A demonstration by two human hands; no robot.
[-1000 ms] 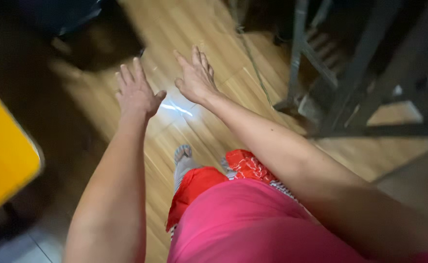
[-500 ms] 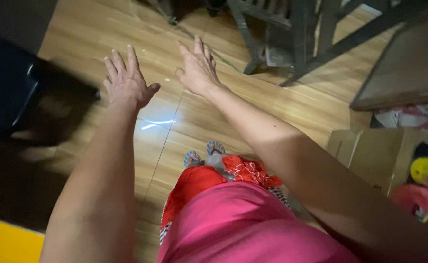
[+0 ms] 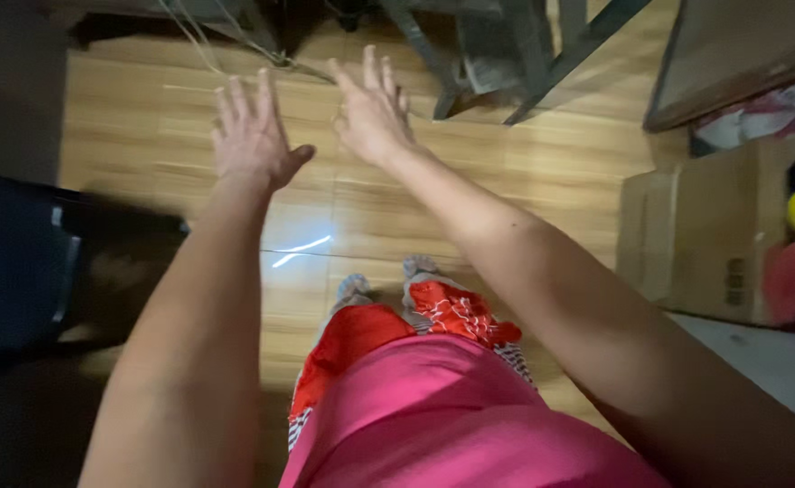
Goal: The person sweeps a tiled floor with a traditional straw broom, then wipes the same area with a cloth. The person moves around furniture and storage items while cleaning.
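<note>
While we stand on the wooden floor [image 3: 542, 181], both arms reach out empty.
Our left hand [image 3: 251, 136] is spread wide, holding nothing; our right hand [image 3: 372, 113], just beside it, is equally open. Loose cables [image 3: 225, 50] and dark metal legs [image 3: 470, 54] lie just beyond the fingertips, and stepping forward, we judge, could snag them.

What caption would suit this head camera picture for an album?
Both bare arms stretch forward, left hand and right hand open and empty above the wooden floor, cardboard box beside.
</note>
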